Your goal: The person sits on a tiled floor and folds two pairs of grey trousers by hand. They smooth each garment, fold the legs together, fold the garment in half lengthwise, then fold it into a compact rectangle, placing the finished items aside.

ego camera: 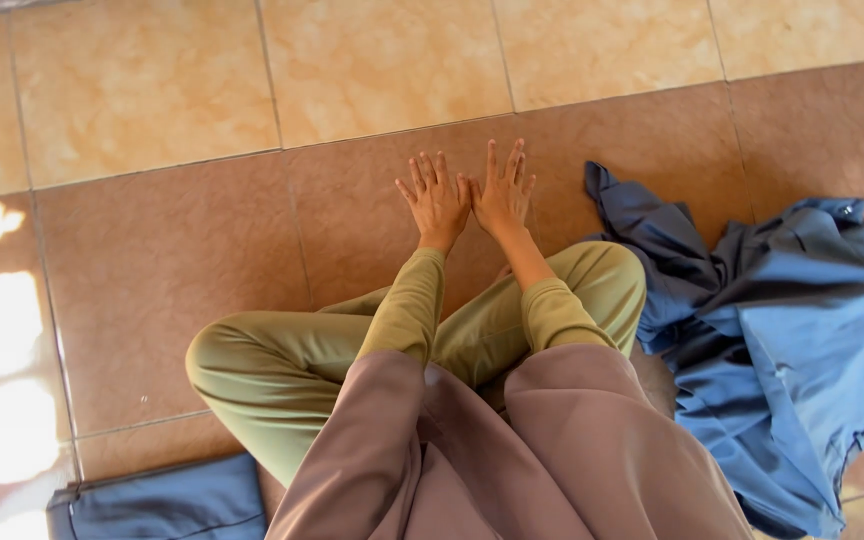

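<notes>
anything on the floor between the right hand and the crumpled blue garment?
No. In the head view, only bare brown floor tile separates the right hand from the crumpled blue garment; both hands are empty, fingers spread.

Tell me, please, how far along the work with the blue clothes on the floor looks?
Done: a folded blue cloth lies flat at lower left. In hand: nothing; left hand and right hand are spread open over bare tile floor. Left: the crumpled blue garments, heaped unfolded.
</notes>
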